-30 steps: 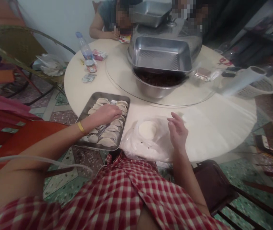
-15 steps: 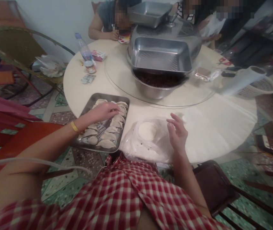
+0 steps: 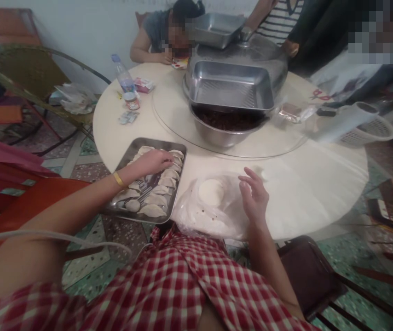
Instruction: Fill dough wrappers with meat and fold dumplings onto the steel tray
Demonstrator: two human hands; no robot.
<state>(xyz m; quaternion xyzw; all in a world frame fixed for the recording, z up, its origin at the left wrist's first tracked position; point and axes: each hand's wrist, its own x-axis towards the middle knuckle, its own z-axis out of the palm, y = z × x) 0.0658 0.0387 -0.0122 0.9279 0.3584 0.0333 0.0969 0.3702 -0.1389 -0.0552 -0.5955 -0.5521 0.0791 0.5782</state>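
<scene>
- Several pale dumplings lie in a metal tray on the round desk.
- The left hand is over the tray, fingers bent near its right-hand row; whether they pinch a dumpling cannot be told.
- The right hand, fingers loosely spread, hovers beside a plastic bag.
- A pale round disc lies on or in the bag.

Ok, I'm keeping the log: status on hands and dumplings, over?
Left hand over dumplings in the tray, contact unclear. Right hand open, empty, beside pale round wrappers. Left hand hides some dumplings.
</scene>
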